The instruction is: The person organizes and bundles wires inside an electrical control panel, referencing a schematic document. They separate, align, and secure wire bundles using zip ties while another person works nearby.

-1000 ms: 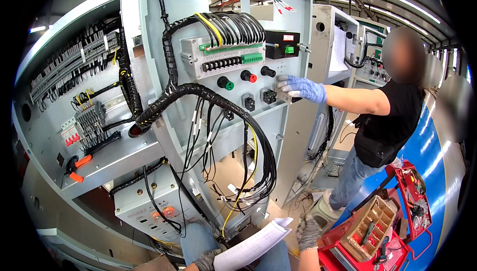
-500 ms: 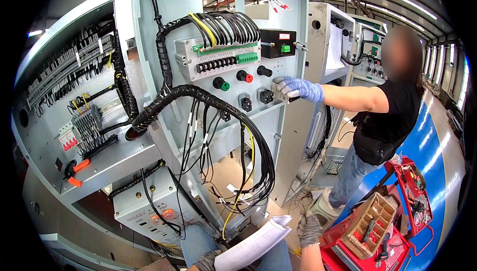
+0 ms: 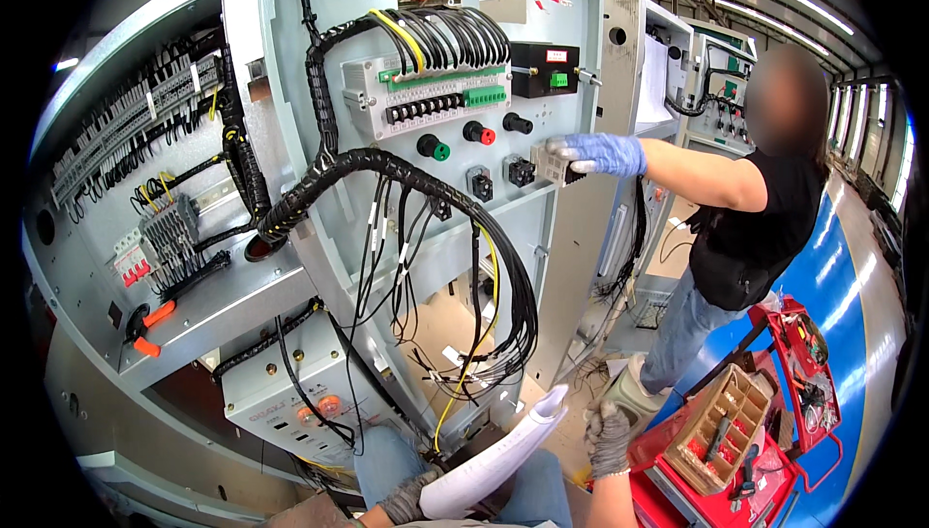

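My left hand (image 3: 406, 499), in a grey knit glove, grips a curled sheaf of white papers (image 3: 494, 460) above my lap. To the right of the papers my right hand (image 3: 608, 439), gloved likewise, is raised with its fingers curled in and nothing visible in them. In front of me stands a grey cabinet door panel (image 3: 387, 247). It carries a terminal module (image 3: 431, 97), a black box (image 3: 544, 70), a green button (image 3: 433, 148), a red button (image 3: 479, 132) and a thick black wire bundle (image 3: 387, 162). Loose wire ends (image 3: 455, 378) hang below it.
At the right, a person (image 3: 764, 180) in a black shirt holds a small pale block (image 3: 554, 165) at the panel edge with a blue-gloved hand (image 3: 598, 153). A red tool cart (image 3: 668, 489) bears a wooden compartment box (image 3: 716, 431). Orange-handled pliers (image 3: 150, 327) lie on a left ledge.
The papers have tilted more upright in my left hand. My right hand has risen slightly. The other person's blue-gloved hand has moved up and right, and the pale block shows more fully.
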Available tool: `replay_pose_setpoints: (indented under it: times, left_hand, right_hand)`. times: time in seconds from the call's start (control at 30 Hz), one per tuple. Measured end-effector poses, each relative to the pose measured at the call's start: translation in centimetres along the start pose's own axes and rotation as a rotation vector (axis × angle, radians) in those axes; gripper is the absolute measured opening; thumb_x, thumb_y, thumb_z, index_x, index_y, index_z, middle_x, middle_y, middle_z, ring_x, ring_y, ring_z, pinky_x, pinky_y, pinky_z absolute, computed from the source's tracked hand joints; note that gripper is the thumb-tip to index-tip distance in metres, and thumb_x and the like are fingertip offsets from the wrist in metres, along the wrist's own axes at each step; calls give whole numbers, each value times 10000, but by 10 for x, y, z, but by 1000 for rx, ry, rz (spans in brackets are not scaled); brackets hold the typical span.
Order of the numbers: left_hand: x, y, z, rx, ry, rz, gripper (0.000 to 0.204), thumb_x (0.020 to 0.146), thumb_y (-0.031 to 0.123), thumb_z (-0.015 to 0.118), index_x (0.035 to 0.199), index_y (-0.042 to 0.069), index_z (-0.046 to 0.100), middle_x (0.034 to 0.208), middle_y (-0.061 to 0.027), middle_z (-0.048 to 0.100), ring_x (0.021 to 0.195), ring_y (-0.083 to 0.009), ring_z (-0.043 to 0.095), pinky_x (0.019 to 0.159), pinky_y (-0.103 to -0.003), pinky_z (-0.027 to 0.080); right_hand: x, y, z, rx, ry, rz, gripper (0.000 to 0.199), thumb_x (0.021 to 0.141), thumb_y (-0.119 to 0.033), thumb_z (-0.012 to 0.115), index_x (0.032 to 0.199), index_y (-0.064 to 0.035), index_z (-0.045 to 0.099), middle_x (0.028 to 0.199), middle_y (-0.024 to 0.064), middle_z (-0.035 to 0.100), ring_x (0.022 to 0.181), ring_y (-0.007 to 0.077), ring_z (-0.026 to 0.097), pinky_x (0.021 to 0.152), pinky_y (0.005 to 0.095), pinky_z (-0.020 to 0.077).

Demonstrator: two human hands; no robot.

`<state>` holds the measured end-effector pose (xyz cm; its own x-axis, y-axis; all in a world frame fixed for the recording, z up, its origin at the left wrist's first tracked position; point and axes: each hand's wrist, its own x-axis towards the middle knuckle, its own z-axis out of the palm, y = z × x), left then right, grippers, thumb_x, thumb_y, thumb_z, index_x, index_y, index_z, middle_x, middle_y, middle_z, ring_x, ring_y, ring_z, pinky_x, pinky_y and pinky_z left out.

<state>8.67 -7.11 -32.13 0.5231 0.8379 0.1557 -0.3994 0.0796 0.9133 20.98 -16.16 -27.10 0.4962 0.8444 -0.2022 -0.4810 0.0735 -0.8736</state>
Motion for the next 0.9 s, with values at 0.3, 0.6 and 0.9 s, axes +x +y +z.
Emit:
replay_pose_setpoints:
  times: [0.3, 0.6, 0.9]
  left_hand:
    - [-47, 18, -14, -31, 33, -169, 317, 854, 235, 552, 1089, 22, 560, 1001, -114, 622, 939, -191, 589, 830, -329, 460]
    - [-97, 38, -47, -62, 114, -267, 302, 857, 246, 551, 1065, 27, 563, 990, -110, 623, 920, -198, 591, 819, -340, 468]
    - [-139, 51, -78, -126, 166, -418, 288, 859, 257, 550, 1041, 33, 566, 979, -106, 624, 901, -205, 593, 807, -351, 476]
  right_hand:
    - [46, -36, 8, -681, -149, -856, 171, 854, -227, 568, 917, -69, 575, 638, 19, 517, 501, 105, 461, 421, 241, 339]
    - [65, -195, 197, -709, -340, -1034, 316, 869, -226, 476, 1092, -26, 577, 930, 166, 632, 866, 269, 611, 775, 337, 452]
    - [117, -236, 296, -1081, -95, -1004, 497, 826, -239, 548, 1287, -110, 413, 727, 153, 608, 720, 286, 609, 711, 381, 476]
